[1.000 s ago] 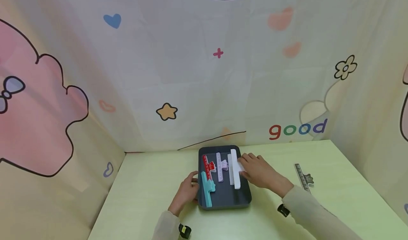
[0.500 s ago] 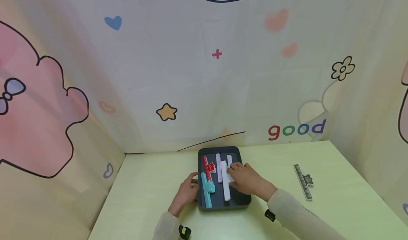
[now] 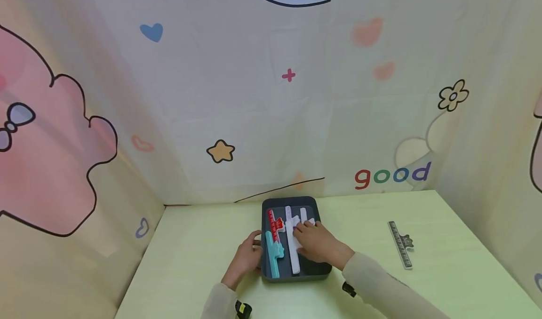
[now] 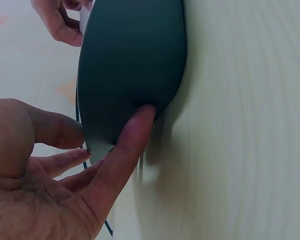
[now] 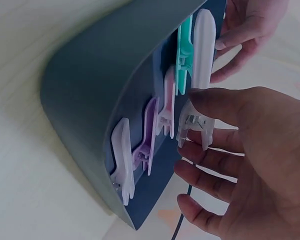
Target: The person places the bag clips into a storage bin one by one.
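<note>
My right hand (image 3: 317, 243) pinches a long white clip (image 3: 293, 253) between thumb and fingers, over the dark grey tray (image 3: 313, 271). In the right wrist view, the clip's spring end (image 5: 195, 122) sits at the thumb and fingertips. Inside the tray lie a red clip (image 3: 272, 222), a teal clip (image 3: 273, 262), a purple clip (image 3: 288, 211) and another white clip (image 3: 303, 213), partly covered by the hand. My left hand (image 3: 245, 258) touches the tray's left side, its fingers nearly straight against the outer wall, as the left wrist view shows.
A black-and-white clip with a piano-key pattern (image 3: 400, 246) lies on the pale green table (image 3: 364, 220), right of the tray. Behind the tray hangs a printed curtain (image 3: 254, 121), which also runs along both sides.
My right hand has carried the white clip left and toward the near side of the tray, away from the other white clip. The left hand has stayed at the tray's side.
</note>
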### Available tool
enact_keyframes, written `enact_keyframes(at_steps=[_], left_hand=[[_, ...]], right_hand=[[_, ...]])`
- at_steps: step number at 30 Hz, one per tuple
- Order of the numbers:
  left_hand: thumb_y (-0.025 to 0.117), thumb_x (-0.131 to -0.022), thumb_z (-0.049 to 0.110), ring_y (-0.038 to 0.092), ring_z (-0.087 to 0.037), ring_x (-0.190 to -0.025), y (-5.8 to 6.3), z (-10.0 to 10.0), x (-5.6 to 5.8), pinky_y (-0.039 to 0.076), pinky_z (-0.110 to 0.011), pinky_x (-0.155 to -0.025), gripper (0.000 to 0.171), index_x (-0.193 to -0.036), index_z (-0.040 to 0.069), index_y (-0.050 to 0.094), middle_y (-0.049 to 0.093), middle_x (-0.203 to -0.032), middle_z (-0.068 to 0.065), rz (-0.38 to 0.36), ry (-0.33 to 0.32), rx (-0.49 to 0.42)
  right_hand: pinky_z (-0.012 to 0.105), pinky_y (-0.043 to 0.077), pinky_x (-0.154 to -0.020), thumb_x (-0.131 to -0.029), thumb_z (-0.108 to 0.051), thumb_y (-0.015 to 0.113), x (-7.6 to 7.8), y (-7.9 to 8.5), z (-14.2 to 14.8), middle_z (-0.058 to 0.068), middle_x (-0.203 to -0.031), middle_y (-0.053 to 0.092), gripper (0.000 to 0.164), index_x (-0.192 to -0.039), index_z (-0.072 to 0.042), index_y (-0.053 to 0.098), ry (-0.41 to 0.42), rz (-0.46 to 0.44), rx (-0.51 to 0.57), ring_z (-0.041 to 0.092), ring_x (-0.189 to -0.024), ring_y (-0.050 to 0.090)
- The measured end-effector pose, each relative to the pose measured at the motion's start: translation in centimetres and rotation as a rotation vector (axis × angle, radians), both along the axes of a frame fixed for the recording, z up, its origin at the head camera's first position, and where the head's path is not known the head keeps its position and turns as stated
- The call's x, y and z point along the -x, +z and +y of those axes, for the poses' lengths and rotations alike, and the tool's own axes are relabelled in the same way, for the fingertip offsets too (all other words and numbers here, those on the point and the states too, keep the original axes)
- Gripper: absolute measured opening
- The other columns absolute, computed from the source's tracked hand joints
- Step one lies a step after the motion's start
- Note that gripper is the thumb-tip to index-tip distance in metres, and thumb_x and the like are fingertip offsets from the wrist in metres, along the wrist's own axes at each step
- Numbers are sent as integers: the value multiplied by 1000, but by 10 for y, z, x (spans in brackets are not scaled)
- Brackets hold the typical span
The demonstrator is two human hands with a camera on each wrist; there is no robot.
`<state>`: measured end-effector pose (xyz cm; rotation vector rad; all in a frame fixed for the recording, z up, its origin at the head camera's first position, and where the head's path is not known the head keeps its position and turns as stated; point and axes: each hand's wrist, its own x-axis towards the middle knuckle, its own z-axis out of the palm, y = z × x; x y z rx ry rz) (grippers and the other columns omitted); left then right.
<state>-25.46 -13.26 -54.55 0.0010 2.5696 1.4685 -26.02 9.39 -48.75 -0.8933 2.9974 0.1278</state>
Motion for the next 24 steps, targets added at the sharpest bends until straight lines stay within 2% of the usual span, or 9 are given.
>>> enact_keyframes(at_steps=[2, 9, 18, 24], left_hand=[[48, -96, 10, 59, -29, -103, 1, -1, -1, 60, -37, -64, 53, -148, 10, 39, 56, -133, -23, 8, -3, 10], [48, -95, 8, 58, -29, -100, 3, -1, -3, 58, -36, -55, 53, -148, 9, 39, 55, -132, -24, 14, -8, -9], [48, -97, 12, 57, -29, -102, 0, 0, 3, 58, -33, -55, 53, -149, 14, 38, 53, -137, -21, -27, 15, -3], [48, -97, 13, 57, -29, -103, -2, 0, 2, 59, -33, -55, 54, -150, 15, 37, 52, -138, -21, -41, 8, -11]], right_hand=[[55, 48, -102, -86, -40, 72, 1, -1, -4, 7, -135, 60, 55, -131, -12, 60, 8, 10, -18, 28, -122, 55], [55, 46, -105, -85, -41, 72, 5, -7, -12, 6, -135, 60, 54, -129, -12, 62, -20, 1, -75, 28, -123, 56], [54, 47, -104, -85, -40, 72, 16, -14, -17, 6, -129, 63, 50, -125, -12, 64, -14, 11, -100, 26, -117, 58], [51, 50, -100, -84, -40, 74, 15, -18, -20, 6, -124, 65, 47, -121, -12, 65, -11, -13, -100, 25, -113, 60]])
